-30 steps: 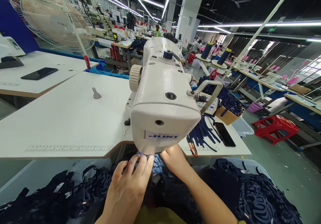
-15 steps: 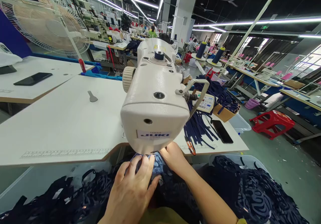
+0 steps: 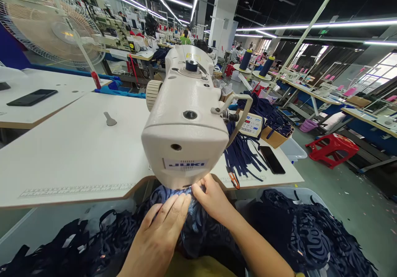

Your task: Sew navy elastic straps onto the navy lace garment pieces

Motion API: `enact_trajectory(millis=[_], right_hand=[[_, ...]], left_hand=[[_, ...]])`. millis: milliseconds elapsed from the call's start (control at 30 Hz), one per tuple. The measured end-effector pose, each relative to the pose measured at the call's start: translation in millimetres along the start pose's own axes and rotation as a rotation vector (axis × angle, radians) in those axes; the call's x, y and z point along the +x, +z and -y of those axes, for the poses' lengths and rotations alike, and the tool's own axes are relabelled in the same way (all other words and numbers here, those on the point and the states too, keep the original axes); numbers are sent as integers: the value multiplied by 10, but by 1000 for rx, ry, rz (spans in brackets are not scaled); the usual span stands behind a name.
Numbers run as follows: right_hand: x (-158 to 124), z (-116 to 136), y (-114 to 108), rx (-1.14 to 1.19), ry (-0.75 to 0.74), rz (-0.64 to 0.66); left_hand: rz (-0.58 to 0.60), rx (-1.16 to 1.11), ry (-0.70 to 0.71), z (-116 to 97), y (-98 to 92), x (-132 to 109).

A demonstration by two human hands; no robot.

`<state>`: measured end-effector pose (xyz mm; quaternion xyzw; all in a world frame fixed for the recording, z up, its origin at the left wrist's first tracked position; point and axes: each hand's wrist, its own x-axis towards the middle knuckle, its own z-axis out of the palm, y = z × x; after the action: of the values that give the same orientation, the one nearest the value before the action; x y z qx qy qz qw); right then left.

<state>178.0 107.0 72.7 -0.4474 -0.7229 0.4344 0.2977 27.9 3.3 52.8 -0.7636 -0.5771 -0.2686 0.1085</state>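
Note:
A cream JUKI sewing machine (image 3: 186, 134) stands in front of me, its head hiding the needle area. Under its front end lies a navy patterned garment (image 3: 198, 231), draping over the table edge towards my lap. My left hand (image 3: 163, 225) rests on the garment's left part, fingers stretched out side by side and palm down. Beyond it, to the right and close beneath the machine head, my right hand (image 3: 214, 198) pinches the cloth between thumb and fingers. The fingertips of the right hand are partly covered by the machine.
Navy strips (image 3: 243, 155), orange-handled snips (image 3: 233, 179) and a phone (image 3: 272, 160) lie right of the machine. Plastic bins with dark garments (image 3: 316, 231) stand below the table on both sides. A small grey metal piece (image 3: 109, 119) lies on the left tabletop (image 3: 77, 152); a fan (image 3: 62, 32) stands behind.
My left hand has flattened, its fingers closer together and its thumb no longer showing. More of the garment shows below the hands. The whole view has shifted slightly.

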Motion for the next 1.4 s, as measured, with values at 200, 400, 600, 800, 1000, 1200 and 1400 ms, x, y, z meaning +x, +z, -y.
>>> enact_trajectory(millis=[200, 400, 600, 800, 1000, 1200, 1400], right_hand=[[60, -6, 23, -173, -35, -87], [98, 3, 22, -286, -89, -101], [118, -11, 22, -291, -100, -86], [118, -21, 37, -295, -100, -87], [129, -8, 28, -289, -99, -74], [141, -14, 29, -287, -103, -58], [150, -44, 54, -264, -96, -58]], left_hand=[[-7, 8, -79, -96, -29, 14], [-52, 5, -113, -92, 8, 73], [-50, 10, -107, -87, 5, 96], [-43, 29, -95, -82, 24, 82], [-48, 42, -70, -65, 52, 78], [-74, 63, -76, -90, 12, 114], [-86, 74, -80, -62, 0, 96]])
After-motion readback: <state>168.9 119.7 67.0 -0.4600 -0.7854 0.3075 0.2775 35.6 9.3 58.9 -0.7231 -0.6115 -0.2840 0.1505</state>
